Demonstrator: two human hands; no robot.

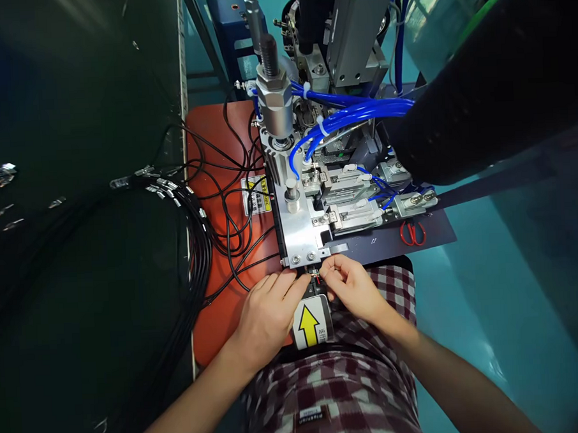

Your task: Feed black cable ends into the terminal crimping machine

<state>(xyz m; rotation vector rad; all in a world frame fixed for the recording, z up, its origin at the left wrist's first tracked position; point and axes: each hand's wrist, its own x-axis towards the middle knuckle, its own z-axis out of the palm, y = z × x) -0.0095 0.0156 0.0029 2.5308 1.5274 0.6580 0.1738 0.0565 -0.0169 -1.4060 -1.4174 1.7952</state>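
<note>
In the head view my left hand point(269, 307) rests at the front end of the metal fixture point(294, 232), its fingers bent together and its thumb reaching a tiny bright metal piece point(315, 274). From the other side my right hand point(354, 287) pinches at the same spot, thumb against forefinger. A short bit of red wire shows beside the piece; its exact kind is too small to make out. Just below the fingertips is a white label with a yellow arrow point(309, 324). What lies under my left fingers is hidden.
A bundle of black cables with metal ends point(196, 227) lies to the left, with loose cables crossing the orange-red board point(226, 321). Blue air hoses point(356, 111) and small cylinders stand behind the fixture. Red-handled scissors point(413, 233) lie right. A black tube point(479, 87) hangs upper right.
</note>
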